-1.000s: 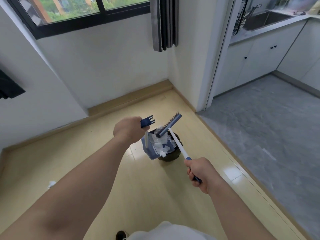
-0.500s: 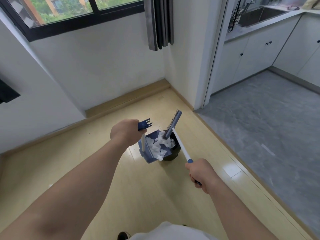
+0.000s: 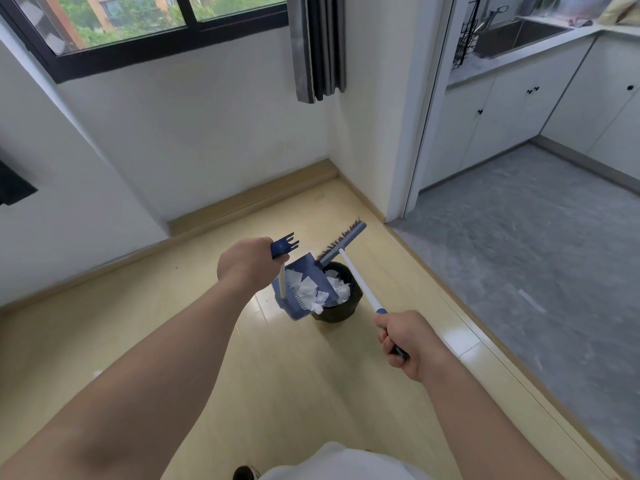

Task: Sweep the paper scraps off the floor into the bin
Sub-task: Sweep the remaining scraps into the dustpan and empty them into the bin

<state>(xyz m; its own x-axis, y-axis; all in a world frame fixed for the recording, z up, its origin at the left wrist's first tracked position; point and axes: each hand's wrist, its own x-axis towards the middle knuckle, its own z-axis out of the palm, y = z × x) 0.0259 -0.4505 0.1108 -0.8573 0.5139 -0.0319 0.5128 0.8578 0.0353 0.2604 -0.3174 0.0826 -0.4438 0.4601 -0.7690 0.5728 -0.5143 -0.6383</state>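
A black round bin point(image 3: 349, 306) stands on the wooden floor. My left hand point(image 3: 247, 266) grips the blue top of a dustpan handle, and the blue dustpan point(image 3: 299, 268) tilts over the bin's left rim. White paper scraps point(image 3: 311, 289) lie on the pan and spill into the bin. My right hand point(image 3: 407, 336) grips the end of a white broom handle point(image 3: 360, 282). The blue broom head point(image 3: 343, 242) hangs above the far edge of the pan, bristles facing left.
A white wall with a wooden skirting board point(image 3: 249, 199) runs behind the bin. Right of the bin a doorway opens onto a grey kitchen floor point(image 3: 536, 254) with white cabinets. A small white scrap point(image 3: 97, 373) lies on the floor at the left.
The dustpan has tipped further toward the bin and more paper now lies inside the bin. The broom head has swung slightly up and to the right.
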